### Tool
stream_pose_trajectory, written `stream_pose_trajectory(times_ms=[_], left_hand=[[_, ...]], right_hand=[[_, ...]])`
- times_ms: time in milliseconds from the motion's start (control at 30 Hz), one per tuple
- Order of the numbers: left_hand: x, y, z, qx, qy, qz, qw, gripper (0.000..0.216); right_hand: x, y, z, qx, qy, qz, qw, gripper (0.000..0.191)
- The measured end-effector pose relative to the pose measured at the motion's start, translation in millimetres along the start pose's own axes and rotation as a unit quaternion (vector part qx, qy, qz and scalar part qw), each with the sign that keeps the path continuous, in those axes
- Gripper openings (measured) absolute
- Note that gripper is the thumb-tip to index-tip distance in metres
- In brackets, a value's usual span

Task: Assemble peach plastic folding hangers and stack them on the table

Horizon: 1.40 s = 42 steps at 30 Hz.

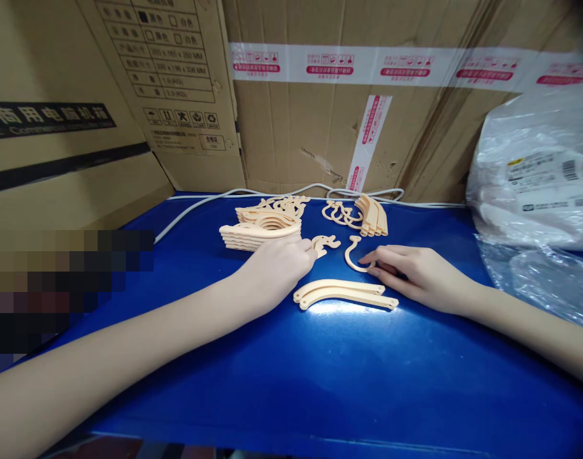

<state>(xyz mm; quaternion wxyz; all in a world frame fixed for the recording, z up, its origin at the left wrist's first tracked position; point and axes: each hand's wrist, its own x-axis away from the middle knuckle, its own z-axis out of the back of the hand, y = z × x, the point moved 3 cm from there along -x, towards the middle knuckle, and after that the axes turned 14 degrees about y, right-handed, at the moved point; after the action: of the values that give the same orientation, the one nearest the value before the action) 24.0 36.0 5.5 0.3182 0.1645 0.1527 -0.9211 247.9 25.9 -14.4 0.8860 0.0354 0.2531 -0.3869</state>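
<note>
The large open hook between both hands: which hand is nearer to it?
Right: the right hand touches the large open hook; the left hand is further left, apart from it.

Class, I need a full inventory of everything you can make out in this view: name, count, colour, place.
Paired arms: 2, cream, side by side between the hands
Single hook: 1, cream, at the right fingertips
Notched piece: at least 1, cream, at the left fingertips
Stack of curved pieces: layers uncertain, cream, behind the left hand
Loose pile: several, cream, behind the stack
Loose hooks: several, cream, back centre
Arm bundle: several, cream, right of the loose hooks
Cable: count unclear, white, table's back edge
Cardboard: several panels, brown, left and back
Tape: 2 strips, white and red, back cardboard
Plastic wrapping: count unclear, clear, right
Table: 1, blue, underneath
Left hand: 1, bare, by the stack
Right hand: 1, bare, fingers on the single hook
</note>
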Motion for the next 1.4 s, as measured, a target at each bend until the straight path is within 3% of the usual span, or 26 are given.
stream_pose_trajectory(times_ms=[133, 367, 667, 933, 1133, 1267, 1400], left_hand=[[-0.2, -2.8, -3.4, 0.034, -0.020, 0.004, 0.999, 0.022], [-1.3, -6.6, -5.1, 0.081, -0.005, -0.025, 0.996, 0.026], [-0.3, -7.0, -6.8, 0.075, 0.000, -0.015, 0.997, 0.033], [2.5, -4.6, -1.0, 0.055, -0.003, -0.047, 0.997, 0.035], [2.7, -3.7, -0.9, 0.068, 0.004, -0.081, 0.994, 0.032], [2.7, -1.9, -0.5, 0.078, -0.014, -0.078, 0.994, 0.029], [4.2, 1.4, 0.9, 0.060, -0.021, -0.053, 0.997, 0.030]], right_hand=[[0.4, 0.9, -0.1, -0.002, -0.002, -0.004, 1.000, 0.023], [0.4, 0.8, 0.1, -0.012, -0.001, -0.005, 1.000, 0.021], [0.1, 1.0, 2.6, -0.025, 0.017, -0.014, 0.999, 0.025], [0.6, 1.5, 3.1, -0.017, 0.013, -0.054, 0.998, 0.023], [-3.7, -6.1, 8.5, -0.002, 0.070, 0.028, 0.997, 0.026], [-4.6, -6.9, 3.5, 0.003, 0.015, 0.067, 0.998, 0.050], [-3.7, -4.6, 1.7, -0.021, 0.002, 0.063, 0.998, 0.051]])
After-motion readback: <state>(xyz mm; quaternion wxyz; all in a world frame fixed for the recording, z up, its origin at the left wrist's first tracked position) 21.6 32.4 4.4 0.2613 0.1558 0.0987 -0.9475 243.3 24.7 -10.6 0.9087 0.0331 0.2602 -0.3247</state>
